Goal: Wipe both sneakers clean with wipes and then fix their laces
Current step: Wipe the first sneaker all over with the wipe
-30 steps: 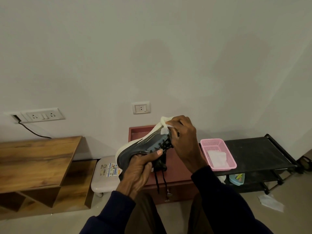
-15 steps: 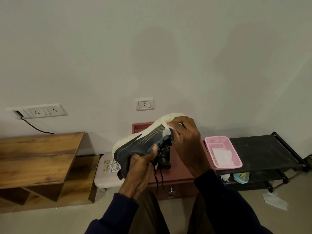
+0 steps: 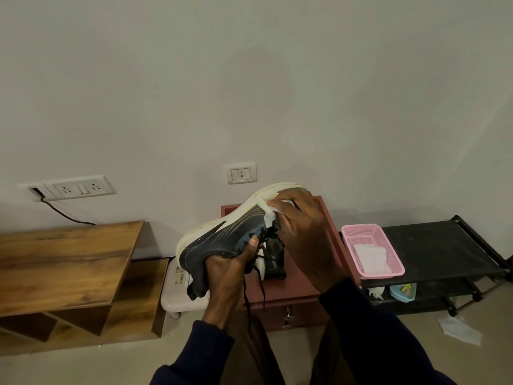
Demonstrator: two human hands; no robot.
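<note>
A dark blue sneaker [image 3: 219, 240] with a thick white sole is held up on its side, sole toward the wall. My left hand [image 3: 230, 270] grips it from below at the laced opening, and black laces hang down from it. My right hand [image 3: 302, 226] presses a white wipe [image 3: 270, 211] against the sneaker's toe end, fingers curled round the wipe. A second dark sneaker [image 3: 273, 259] stands behind my hands on the red-brown cabinet [image 3: 299, 290], mostly hidden.
A pink basket [image 3: 373, 233] with folded white wipes sits on a black shoe rack [image 3: 444, 245] at the right. A used wipe [image 3: 459, 329] lies on the floor. A wooden desk [image 3: 63, 259] stands at the left, a white stool [image 3: 173, 298] beside it.
The sneaker has tilted further so more of its white sole shows above my right hand. The right hand with the wipe has shifted slightly along the toe end.
</note>
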